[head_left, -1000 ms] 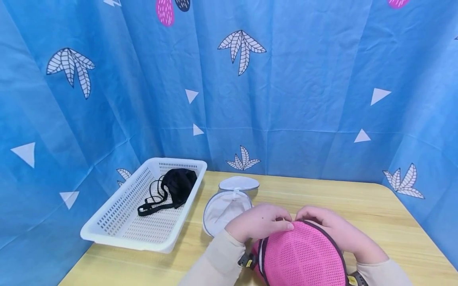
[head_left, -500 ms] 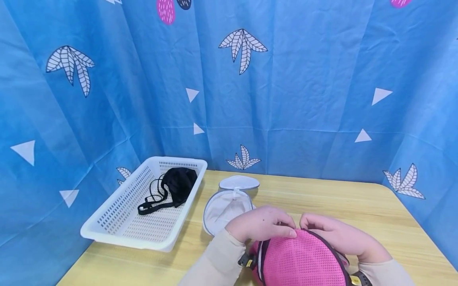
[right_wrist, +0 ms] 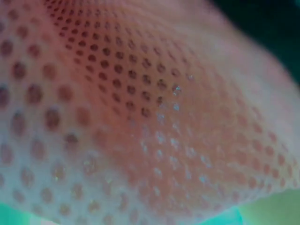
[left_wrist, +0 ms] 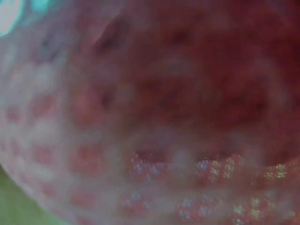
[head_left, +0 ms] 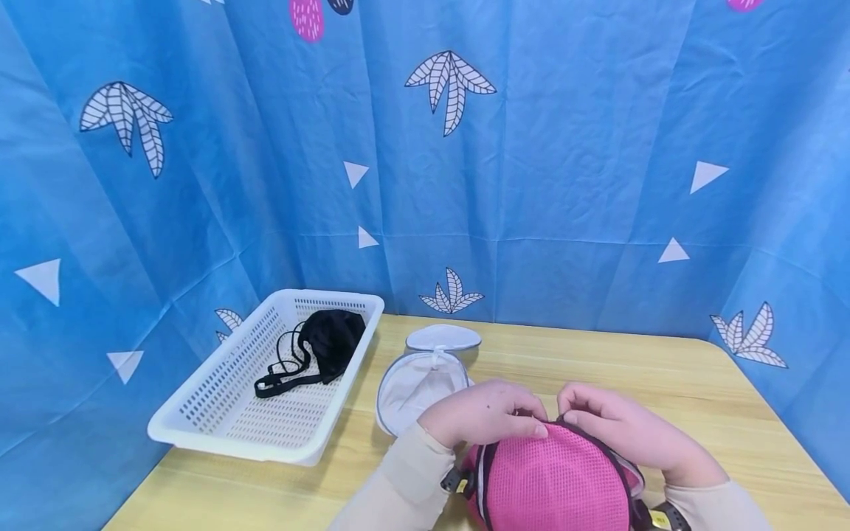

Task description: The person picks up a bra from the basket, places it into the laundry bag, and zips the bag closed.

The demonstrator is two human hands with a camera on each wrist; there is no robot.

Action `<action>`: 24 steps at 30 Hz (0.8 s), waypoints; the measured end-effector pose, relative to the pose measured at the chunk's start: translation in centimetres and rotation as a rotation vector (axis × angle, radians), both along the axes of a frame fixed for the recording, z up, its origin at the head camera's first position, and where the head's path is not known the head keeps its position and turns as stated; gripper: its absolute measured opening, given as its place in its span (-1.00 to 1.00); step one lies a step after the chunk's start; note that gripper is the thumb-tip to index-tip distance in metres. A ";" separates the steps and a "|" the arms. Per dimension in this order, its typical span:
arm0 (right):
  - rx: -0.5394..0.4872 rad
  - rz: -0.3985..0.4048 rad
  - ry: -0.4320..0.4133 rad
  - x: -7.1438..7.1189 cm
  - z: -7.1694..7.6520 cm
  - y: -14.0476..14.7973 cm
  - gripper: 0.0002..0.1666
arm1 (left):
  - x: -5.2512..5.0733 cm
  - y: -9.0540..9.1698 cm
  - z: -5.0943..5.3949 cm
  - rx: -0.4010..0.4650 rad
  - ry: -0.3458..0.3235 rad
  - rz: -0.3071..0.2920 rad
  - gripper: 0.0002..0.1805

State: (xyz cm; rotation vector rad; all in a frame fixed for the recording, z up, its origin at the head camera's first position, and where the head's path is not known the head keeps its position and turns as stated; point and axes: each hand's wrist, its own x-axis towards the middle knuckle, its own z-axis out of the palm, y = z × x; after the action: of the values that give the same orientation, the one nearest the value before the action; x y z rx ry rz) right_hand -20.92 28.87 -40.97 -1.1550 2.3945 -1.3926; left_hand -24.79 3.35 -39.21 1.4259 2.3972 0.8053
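Note:
A pink mesh laundry bag (head_left: 558, 479) with black edging and a pale inner strip stands at the near edge of the head view, partly cut off. My left hand (head_left: 485, 413) pinches its top edge from the left, thumb on the mesh. Close beside it, my right hand (head_left: 620, 428) pinches the black-edged rim, fingers curled over. At the right, the rim gapes a little. Blurred mesh (left_wrist: 84, 159) fills the left wrist view, and dotted mesh (right_wrist: 126, 79) fills the right one; no fingers can be made out in either.
Behind my left hand, a small white mesh bag (head_left: 406, 402) stands with its round lid (head_left: 443, 338) raised. A white plastic basket (head_left: 232, 448) at the left holds a black cloth item with straps (head_left: 335, 343). A blue curtain (head_left: 571, 162) encloses the wooden table (head_left: 637, 358).
The pink bag's top sank slightly, then rose a little, and its right side has drawn leftward, showing more pale lining. My right hand shifted slightly along the rim; the left hand barely moved.

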 end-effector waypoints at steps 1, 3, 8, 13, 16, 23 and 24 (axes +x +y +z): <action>0.014 -0.026 0.032 0.0 0.1 -0.1 -0.78 | 0.0 0.0 0.0 0.004 -0.004 0.008 -0.82; 0.041 -0.082 0.090 0.0 0.2 -0.3 -0.75 | -0.1 -0.1 -0.1 0.014 -0.022 0.027 -0.81; 0.040 -0.178 0.159 0.0 0.3 -0.5 -0.72 | -0.3 -0.3 -0.2 0.067 -0.089 0.091 -0.81; 0.047 -0.289 0.196 0.0 0.3 -0.4 -0.72 | 0.0 -0.2 -0.1 0.158 -0.194 0.192 -0.84; 0.085 -0.364 0.213 0.0 0.3 -0.2 -0.73 | 0.0 -0.1 -0.2 0.197 -0.236 0.247 -0.83; 0.113 -0.480 0.223 -0.4 0.2 0.8 -0.79 | -1.2 -0.8 -1.0 0.269 -0.233 0.393 -0.82; 0.116 -0.495 0.237 -0.4 0.2 1.0 -0.79 | -1.4 -1.0 -1.1 0.275 -0.220 0.413 -0.82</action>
State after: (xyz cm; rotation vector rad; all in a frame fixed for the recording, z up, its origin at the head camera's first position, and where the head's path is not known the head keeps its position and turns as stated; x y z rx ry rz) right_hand -21.36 29.85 -40.80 -0.7634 3.0356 -1.2634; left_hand -26.20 2.38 -40.27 0.8625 2.5080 1.3562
